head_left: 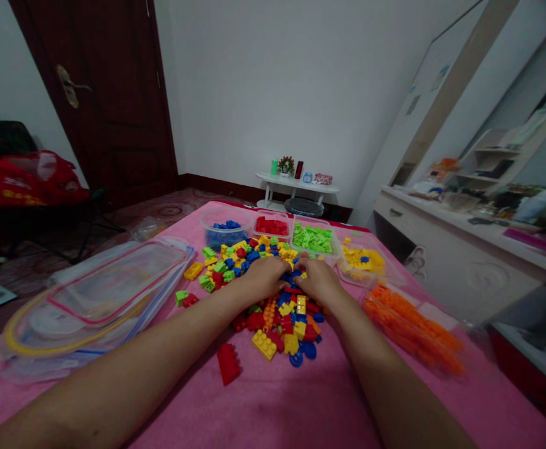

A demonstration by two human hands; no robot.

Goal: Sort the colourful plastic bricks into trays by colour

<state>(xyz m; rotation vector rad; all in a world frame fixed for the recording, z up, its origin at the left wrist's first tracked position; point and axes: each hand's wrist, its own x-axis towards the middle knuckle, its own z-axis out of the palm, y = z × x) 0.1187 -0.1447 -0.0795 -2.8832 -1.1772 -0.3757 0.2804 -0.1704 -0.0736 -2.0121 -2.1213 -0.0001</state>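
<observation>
A heap of mixed toy building blocks (285, 324) in red, yellow, blue, green and orange covers the middle of the table. Both hands reach into it, close together. My left hand (268, 276) has its fingers curled down among the blocks, and what lies in them is hidden. Just to its right, my right hand (318, 280) is bent inward, a small yellow block (303, 275) showing between thumb and fingers. Nearer to me lie a red block (229, 363), a large yellow block (264, 345) and blue wheel-like pieces (296, 358).
Behind the heap stand clear tubs of blue (226, 234), red (272, 225), green (313, 238) and yellow blocks (361, 259). Orange blocks (413, 324) fill a clear container at right. Clear lids (114, 280) are stacked at left. A pink cloth (273, 411) covers the table.
</observation>
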